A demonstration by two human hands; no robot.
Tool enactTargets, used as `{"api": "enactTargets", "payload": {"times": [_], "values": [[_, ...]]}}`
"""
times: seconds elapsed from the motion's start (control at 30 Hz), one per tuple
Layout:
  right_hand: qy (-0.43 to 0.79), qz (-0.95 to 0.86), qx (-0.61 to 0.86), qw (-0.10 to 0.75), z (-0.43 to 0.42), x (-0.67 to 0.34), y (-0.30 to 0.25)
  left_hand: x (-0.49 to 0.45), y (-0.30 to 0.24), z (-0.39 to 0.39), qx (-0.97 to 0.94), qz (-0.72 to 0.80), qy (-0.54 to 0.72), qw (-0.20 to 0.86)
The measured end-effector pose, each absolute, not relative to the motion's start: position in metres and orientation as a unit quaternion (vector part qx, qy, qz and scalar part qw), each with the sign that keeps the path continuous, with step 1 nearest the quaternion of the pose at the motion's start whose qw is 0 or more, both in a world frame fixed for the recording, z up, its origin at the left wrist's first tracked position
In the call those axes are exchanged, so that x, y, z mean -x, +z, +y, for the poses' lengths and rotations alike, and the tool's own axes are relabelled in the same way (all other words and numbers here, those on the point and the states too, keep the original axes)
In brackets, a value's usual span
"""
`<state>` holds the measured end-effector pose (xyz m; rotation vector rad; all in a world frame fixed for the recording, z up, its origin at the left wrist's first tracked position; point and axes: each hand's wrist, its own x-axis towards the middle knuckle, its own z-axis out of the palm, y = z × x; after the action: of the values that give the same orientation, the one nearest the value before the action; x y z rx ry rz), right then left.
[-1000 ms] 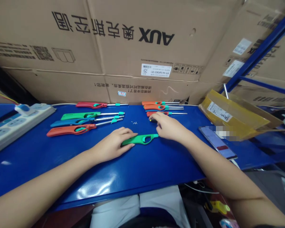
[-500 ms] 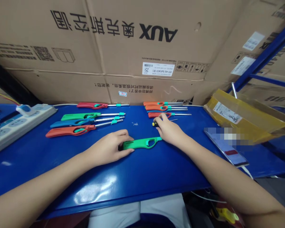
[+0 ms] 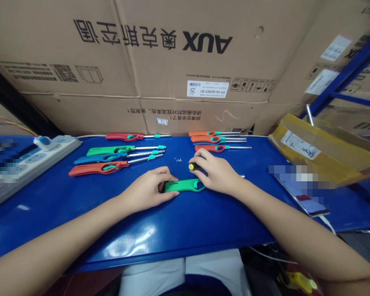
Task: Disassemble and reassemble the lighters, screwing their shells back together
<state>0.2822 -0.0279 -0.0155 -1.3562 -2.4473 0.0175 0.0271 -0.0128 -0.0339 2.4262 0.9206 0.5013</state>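
Your left hand (image 3: 151, 187) has its grip closed on the near end of the green lighter (image 3: 185, 186), which lies crosswise on the blue bench (image 3: 185, 230) in front of you. Your right hand (image 3: 217, 172) grips a yellow-ended black tool (image 3: 192, 166) over the lighter's other end; whether it touches the lighter, you cannot tell. A red lighter (image 3: 208, 148) lies just beyond that hand.

Lighter (image 3: 184, 185): green. Tool handle (image 3: 192, 166): black, yellow end. Tabletop (image 3: 203, 226): plain blue. Carton (image 3: 160, 86): brown, black print. Power strip (image 3: 54, 153): white. Mailer (image 3: 319, 164): yellow.
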Motion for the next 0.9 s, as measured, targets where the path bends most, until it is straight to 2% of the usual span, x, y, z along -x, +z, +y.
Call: {"api": "enactTargets", "payload": {"times": [0.1,0.23,0.43,0.67,0.9], "values": [[0.022,-0.868,0.422,0.26,-0.036,-0.277,-0.014,-0.027,-0.034,-0.013,-0.892,0.321,0.192,0.252],[0.058,-0.801,0.419,0.425,-0.035,-0.276,-0.014,-0.028,-0.035,-0.014,-0.887,0.315,0.21,0.264],[0.22,-0.667,0.426,0.57,-0.024,-0.279,-0.018,-0.028,-0.035,-0.02,-0.888,0.312,0.217,0.26],[0.298,-0.668,0.396,0.555,-0.024,-0.273,-0.026,-0.029,-0.031,-0.025,-0.902,0.3,0.187,0.248],[0.274,-0.682,0.405,0.544,-0.028,-0.272,-0.027,-0.028,-0.03,-0.027,-0.907,0.297,0.179,0.237]]}}
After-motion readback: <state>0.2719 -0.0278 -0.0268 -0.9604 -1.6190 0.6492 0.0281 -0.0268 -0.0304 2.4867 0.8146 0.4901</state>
